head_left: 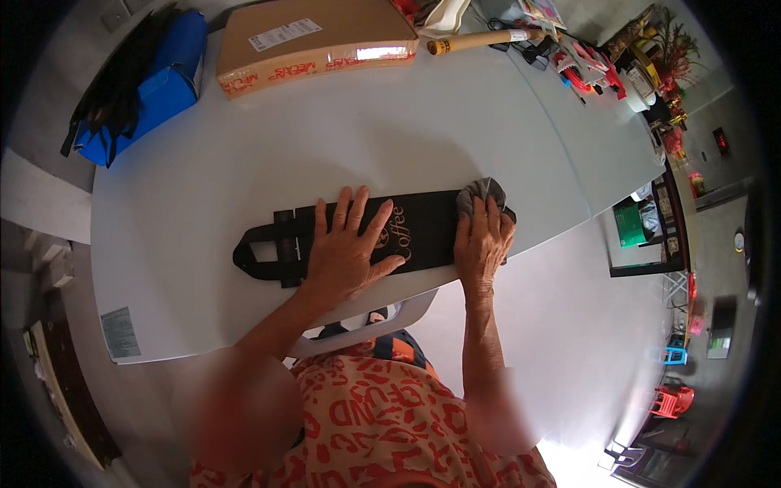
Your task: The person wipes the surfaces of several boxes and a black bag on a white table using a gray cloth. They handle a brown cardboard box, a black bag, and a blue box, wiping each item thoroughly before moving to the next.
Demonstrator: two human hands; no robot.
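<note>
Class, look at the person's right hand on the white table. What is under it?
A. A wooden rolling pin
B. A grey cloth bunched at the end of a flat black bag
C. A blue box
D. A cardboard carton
B. The right hand presses on a crumpled grey cloth at the right end of the flat black bag, while the left hand lies flat on the bag's middle.

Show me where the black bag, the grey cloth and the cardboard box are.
Black bag (431, 220), head view: on its flat middle, between the two hands.
Grey cloth (482, 192), head view: on the bunched top, above the right fingers.
Cardboard box (313, 37), head view: on its brown top face.
</note>
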